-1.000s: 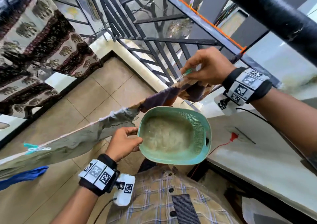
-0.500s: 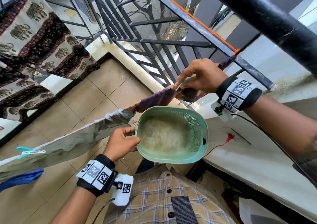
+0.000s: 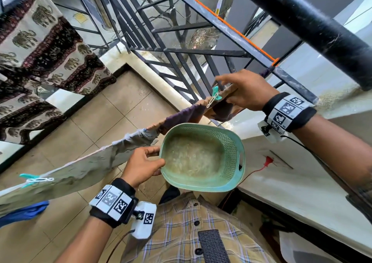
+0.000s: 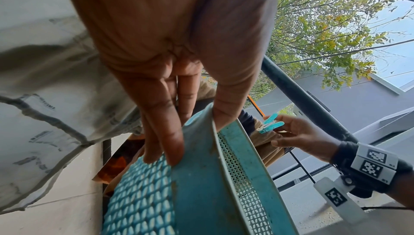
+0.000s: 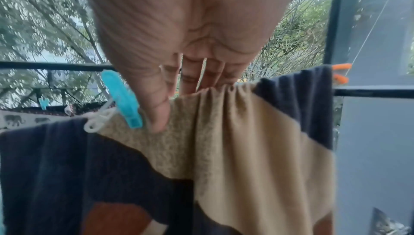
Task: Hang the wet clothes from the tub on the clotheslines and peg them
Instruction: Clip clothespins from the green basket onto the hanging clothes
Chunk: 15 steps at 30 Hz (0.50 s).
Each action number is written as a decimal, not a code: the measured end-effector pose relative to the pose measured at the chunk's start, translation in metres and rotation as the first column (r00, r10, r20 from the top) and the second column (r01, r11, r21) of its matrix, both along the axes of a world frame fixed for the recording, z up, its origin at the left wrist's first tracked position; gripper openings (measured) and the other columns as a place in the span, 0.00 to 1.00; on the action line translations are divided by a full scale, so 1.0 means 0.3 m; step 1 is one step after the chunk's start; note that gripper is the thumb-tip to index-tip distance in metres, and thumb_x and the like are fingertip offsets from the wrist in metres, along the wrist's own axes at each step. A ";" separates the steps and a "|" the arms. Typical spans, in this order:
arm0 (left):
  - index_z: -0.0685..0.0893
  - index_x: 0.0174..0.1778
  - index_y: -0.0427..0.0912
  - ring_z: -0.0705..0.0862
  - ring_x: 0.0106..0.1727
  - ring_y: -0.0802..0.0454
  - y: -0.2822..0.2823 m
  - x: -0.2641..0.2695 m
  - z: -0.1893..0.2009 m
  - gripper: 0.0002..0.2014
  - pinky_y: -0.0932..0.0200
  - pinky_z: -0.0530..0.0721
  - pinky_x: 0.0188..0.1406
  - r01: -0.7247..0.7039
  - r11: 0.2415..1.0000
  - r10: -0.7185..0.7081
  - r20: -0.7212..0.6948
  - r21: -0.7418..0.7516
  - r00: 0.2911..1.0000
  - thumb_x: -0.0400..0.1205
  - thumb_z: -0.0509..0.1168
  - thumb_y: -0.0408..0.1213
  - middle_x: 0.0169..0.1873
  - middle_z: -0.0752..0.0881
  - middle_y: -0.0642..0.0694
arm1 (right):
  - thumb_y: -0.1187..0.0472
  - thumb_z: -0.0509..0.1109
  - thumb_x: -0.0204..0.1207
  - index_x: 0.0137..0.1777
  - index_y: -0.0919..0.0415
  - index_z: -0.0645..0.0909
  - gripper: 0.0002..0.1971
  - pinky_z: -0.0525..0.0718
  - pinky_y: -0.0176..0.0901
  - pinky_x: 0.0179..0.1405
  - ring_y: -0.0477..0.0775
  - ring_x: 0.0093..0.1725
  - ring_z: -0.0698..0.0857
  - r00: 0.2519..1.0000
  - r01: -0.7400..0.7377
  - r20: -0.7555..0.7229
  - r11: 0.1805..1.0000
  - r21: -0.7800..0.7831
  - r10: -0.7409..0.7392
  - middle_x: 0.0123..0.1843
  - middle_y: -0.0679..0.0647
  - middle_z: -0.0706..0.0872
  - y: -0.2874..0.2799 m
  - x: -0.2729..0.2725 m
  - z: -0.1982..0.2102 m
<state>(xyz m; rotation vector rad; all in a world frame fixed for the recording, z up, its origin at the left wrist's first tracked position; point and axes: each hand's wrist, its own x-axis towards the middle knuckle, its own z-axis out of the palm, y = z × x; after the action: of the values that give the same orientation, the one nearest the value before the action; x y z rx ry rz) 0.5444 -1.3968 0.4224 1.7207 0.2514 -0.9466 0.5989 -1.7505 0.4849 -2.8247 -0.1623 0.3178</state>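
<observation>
The green plastic tub is held out in front of my chest, and nothing lies in it. My left hand grips its left rim, thumb inside and fingers on the mesh wall outside. A dark-and-tan cloth hangs over the clothesline with a turquoise peg clipped on it. Just right of the peg is my right hand, fingers straight and spread. Its thumb touches the cloth beside the peg.
A grey garment hangs left on the same line under another turquoise peg, with a blue cloth below. An elephant-print cloth hangs far left. A black railing, a black pipe and a white ledge close the right side.
My right hand had the peg pinched against the cloth; now the peg sits clipped on the line and the fingers have spread off it. The left hand still holds the tub.
</observation>
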 end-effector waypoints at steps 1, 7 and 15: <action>0.90 0.51 0.51 0.92 0.48 0.48 0.001 0.001 0.001 0.18 0.50 0.91 0.41 0.001 1.000 -0.001 0.001 -0.001 1.000 0.76 0.70 0.22 0.57 0.90 0.48 | 0.66 0.79 0.69 0.70 0.51 0.82 0.28 0.82 0.54 0.52 0.63 0.56 0.81 1.000 0.007 -0.005 0.999 -0.033 -0.008 0.56 0.56 0.88 -0.014 0.000 -0.003; 0.90 0.55 0.47 0.92 0.49 0.48 0.007 0.015 0.001 0.18 0.42 0.91 0.48 0.028 0.999 -0.028 -0.001 -0.018 1.000 0.75 0.70 0.21 0.58 0.90 0.49 | 0.71 0.71 0.74 0.58 0.55 0.90 0.17 0.82 0.52 0.47 0.67 0.49 0.85 0.997 -0.075 -0.025 0.986 -0.147 0.072 0.47 0.61 0.89 -0.109 0.007 0.021; 0.90 0.58 0.46 0.92 0.52 0.48 0.043 0.020 -0.012 0.19 0.42 0.92 0.47 0.027 0.999 -0.027 -0.010 -0.019 1.000 0.75 0.71 0.22 0.59 0.89 0.49 | 0.77 0.70 0.68 0.58 0.59 0.89 0.21 0.78 0.49 0.47 0.69 0.50 0.85 0.997 0.067 -0.026 0.976 -0.207 -0.074 0.50 0.64 0.90 -0.195 0.027 0.091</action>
<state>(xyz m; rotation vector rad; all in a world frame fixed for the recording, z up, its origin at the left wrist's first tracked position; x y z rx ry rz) 0.5505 -1.3838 0.4188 1.7061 0.2261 -0.9749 0.6070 -1.8090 0.5123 -3.0190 -0.0229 0.3858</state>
